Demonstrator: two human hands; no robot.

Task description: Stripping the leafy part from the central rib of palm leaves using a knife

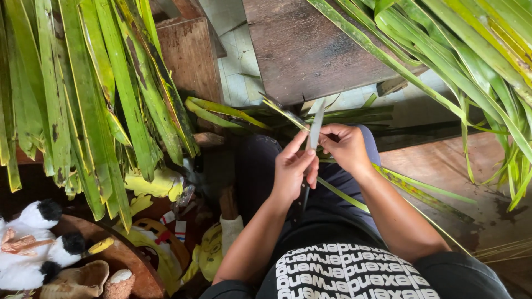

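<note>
Left hand (293,169) on a knife (315,130), right hand (346,147) pinching a palm leaf strip (288,115).

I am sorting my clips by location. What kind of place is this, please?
Probably a home or small workshop for leaf craft. Long green palm leaves hang all around, the left hand holds a knife against a leaf strip pinched by the right hand, and a dark wooden bench stands on a tiled floor.

At about seven o'clock, below the hanging leaves, lies a heap of crumpled yellow plastic packages (158,185) — one shows a small white label with red and blue marks (180,230). A further yellow wrapper (208,252) sits just right of it, toward six o'clock — creased, half hidden.
</note>
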